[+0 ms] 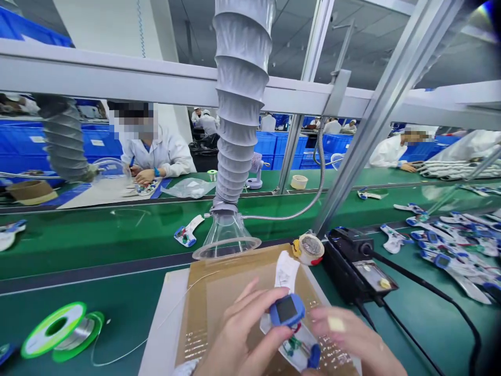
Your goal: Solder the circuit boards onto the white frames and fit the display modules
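From the head view, our left hand (242,334) pinches a blue-cased electronic unit (287,310) between curled fingers (254,308) above a cardboard sheet (242,277) on the green table (117,292), while our right hand (352,334) sits just beside it, fingers slightly spread. Around us are a clear fume hood (227,240) on its ribbed white hose (240,104), a tape roll (311,249), a soldering station (356,266), a solder wire spool (58,331) and, to the right, a heap of similar units (450,245). An aluminium frame rail (176,78) crosses in front of us, and a co-worker (156,156) sits beyond it at the far table.
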The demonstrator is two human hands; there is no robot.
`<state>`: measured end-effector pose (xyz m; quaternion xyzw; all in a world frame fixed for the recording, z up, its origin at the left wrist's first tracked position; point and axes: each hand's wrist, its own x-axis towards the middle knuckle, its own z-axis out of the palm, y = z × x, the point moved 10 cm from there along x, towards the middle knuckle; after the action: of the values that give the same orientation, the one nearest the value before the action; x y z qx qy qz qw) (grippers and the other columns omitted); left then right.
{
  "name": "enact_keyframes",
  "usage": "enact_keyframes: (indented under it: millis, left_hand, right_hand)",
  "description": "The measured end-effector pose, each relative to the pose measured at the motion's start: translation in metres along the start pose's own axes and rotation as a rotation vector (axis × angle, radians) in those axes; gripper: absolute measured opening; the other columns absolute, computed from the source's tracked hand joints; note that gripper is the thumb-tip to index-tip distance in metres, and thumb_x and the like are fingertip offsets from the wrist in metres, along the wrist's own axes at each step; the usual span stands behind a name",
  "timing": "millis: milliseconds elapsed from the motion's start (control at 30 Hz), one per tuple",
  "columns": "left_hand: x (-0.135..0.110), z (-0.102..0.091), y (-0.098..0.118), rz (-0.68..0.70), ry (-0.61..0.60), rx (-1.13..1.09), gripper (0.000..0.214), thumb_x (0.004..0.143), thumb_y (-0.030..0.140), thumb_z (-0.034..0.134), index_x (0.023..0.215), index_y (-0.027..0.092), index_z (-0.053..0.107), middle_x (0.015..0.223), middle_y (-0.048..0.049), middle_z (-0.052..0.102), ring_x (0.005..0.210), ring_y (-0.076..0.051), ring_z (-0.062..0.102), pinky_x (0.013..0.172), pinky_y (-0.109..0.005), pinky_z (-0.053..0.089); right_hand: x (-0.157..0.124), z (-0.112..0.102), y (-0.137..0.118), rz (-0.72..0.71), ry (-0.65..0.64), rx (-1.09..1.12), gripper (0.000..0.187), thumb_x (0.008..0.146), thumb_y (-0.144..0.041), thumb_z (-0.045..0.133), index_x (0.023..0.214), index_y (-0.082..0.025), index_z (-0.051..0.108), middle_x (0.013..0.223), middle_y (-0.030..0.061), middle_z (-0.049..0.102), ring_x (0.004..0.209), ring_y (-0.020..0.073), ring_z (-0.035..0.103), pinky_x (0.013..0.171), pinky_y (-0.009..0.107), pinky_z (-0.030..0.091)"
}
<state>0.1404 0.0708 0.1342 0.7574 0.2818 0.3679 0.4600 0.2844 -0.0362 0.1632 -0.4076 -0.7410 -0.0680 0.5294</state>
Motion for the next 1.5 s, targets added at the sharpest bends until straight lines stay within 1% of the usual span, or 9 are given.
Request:
enact_keyframes:
  millis: [133, 200, 367, 500, 567, 733, 1100, 1300, 1500]
  left_hand:
    - [-0.002, -0.001, -0.001, 0.001, -0.127, 0.001, 0.046, 0.089, 0.047, 0.078, 0.135, 0.041, 0.070, 0.126, -0.0020, 0.077, 0.134, -0.033, 0.063, 0.120, -0.047, 0.046]
    - [-0.001, -0.001, 0.002, 0.019, -0.130, -0.019, 0.041, 0.092, 0.045, 0.075, 0.133, 0.041, 0.072, 0.124, -0.0003, 0.077, 0.125, -0.030, 0.070, 0.123, -0.043, 0.043]
    - [-0.003, -0.014, -0.004, -0.006, 0.028, 0.029, 0.042, 0.095, 0.040, 0.075, 0.136, 0.036, 0.067, 0.122, -0.0004, 0.078, 0.119, -0.025, 0.072, 0.115, -0.036, 0.052]
    - [-0.003, -0.006, -0.007, 0.044, -0.075, 0.141, 0.058, 0.099, 0.032, 0.070, 0.151, 0.035, 0.046, 0.124, -0.0015, 0.077, 0.118, -0.024, 0.072, 0.105, -0.036, 0.059]
    - [-0.001, -0.006, -0.002, 0.101, -0.092, 0.229, 0.061, 0.100, 0.024, 0.068, 0.152, 0.038, 0.040, 0.128, -0.0005, 0.075, 0.124, -0.023, 0.070, 0.107, -0.036, 0.058]
    - [0.001, -0.006, 0.003, 0.134, -0.082, 0.342, 0.069, 0.100, 0.021, 0.066, 0.154, 0.044, 0.029, 0.131, 0.0035, 0.074, 0.130, -0.021, 0.066, 0.109, -0.037, 0.058]
    - [0.000, -0.005, 0.012, 0.199, -0.058, 0.430, 0.055, 0.108, 0.034, 0.053, 0.156, 0.037, 0.026, 0.134, -0.0016, 0.073, 0.132, -0.020, 0.063, 0.113, -0.036, 0.054]
    - [0.000, -0.005, 0.014, 0.193, -0.054, 0.393, 0.054, 0.109, 0.043, 0.049, 0.156, 0.038, 0.025, 0.123, 0.0011, 0.077, 0.123, -0.019, 0.067, 0.107, -0.034, 0.058]
    - [-0.003, 0.000, 0.019, 0.279, -0.036, 0.479, 0.053, 0.111, 0.040, 0.042, 0.159, 0.029, 0.022, 0.124, -0.0043, 0.077, 0.125, -0.020, 0.068, 0.115, -0.039, 0.053]
  right_hand:
    - [0.006, 0.024, 0.019, 0.170, -0.225, -0.010, 0.078, 0.097, -0.053, 0.066, 0.162, -0.023, 0.034, 0.140, 0.0171, 0.068, 0.122, 0.0281, 0.072, 0.100, 0.034, 0.062]
    - [0.010, 0.038, 0.021, 0.177, -0.320, 0.037, 0.071, 0.102, -0.048, 0.061, 0.163, -0.027, 0.031, 0.119, 0.0083, 0.079, 0.106, 0.0197, 0.079, 0.091, 0.022, 0.062]
    - [0.011, 0.048, 0.036, 0.332, -0.251, 0.191, 0.061, 0.108, -0.039, 0.053, 0.162, -0.031, 0.027, 0.080, -0.0082, 0.080, 0.064, 0.0071, 0.076, 0.068, 0.009, 0.060]
    - [0.014, 0.042, 0.030, 0.170, -0.277, -0.072, 0.063, 0.100, -0.044, 0.066, 0.155, -0.021, 0.045, 0.134, 0.0119, 0.073, 0.118, 0.0207, 0.074, 0.100, 0.026, 0.061]
    - [0.016, 0.039, 0.020, 0.031, -0.289, -0.125, 0.050, 0.102, -0.033, 0.065, 0.148, -0.019, 0.053, 0.138, 0.0131, 0.070, 0.128, 0.0199, 0.068, 0.111, 0.030, 0.055]
    - [0.016, 0.038, 0.018, -0.028, -0.264, -0.102, 0.034, 0.105, -0.018, 0.058, 0.138, -0.020, 0.062, 0.119, 0.0066, 0.077, 0.113, 0.0118, 0.074, 0.105, 0.022, 0.059]
    - [-0.002, 0.050, 0.029, 0.087, -0.367, 0.011, 0.064, 0.107, -0.019, 0.053, 0.164, -0.035, 0.028, 0.138, 0.0036, 0.071, 0.115, 0.0135, 0.075, 0.101, 0.020, 0.062]
    - [0.000, 0.040, 0.025, 0.071, -0.311, 0.034, 0.074, 0.102, -0.014, 0.061, 0.164, -0.037, 0.028, 0.133, 0.0034, 0.074, 0.110, 0.0157, 0.077, 0.106, 0.025, 0.061]
    - [0.023, 0.035, 0.023, 0.020, -0.291, 0.024, 0.034, 0.100, -0.024, 0.068, 0.134, -0.023, 0.064, 0.120, 0.0059, 0.079, 0.110, 0.0153, 0.076, 0.099, 0.023, 0.063]
